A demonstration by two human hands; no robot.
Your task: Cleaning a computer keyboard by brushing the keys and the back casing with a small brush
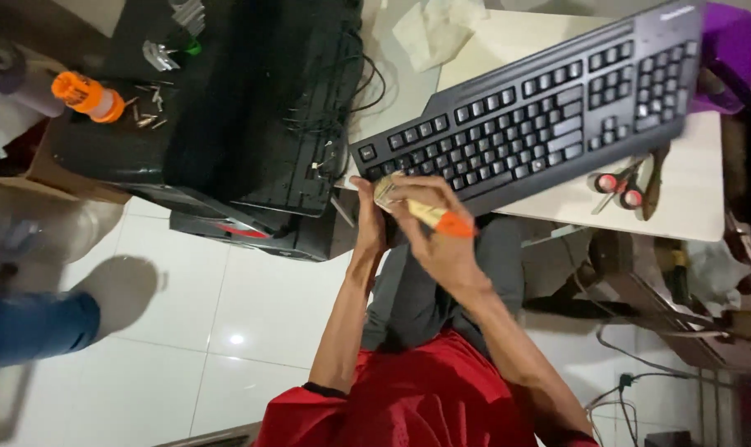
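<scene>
My left hand (369, 217) is curled around a small greyish part (384, 192) at the front edge of a black keyboard (528, 116). My right hand (436, 223) grips a screwdriver with a yellow and orange handle (436, 218), its tip pointing at the part in my left hand. Both hands meet just below the keyboard's near left corner, above my lap. The part is mostly hidden by my fingers.
The keyboard lies tilted on a pale table (681, 186) beside red-handled pliers (619, 189). A black computer case (251, 124) lies open on its side at left, with loose screws (148, 112) and an orange-capped bottle (86, 95). Cables trail on the white tiled floor (226, 331).
</scene>
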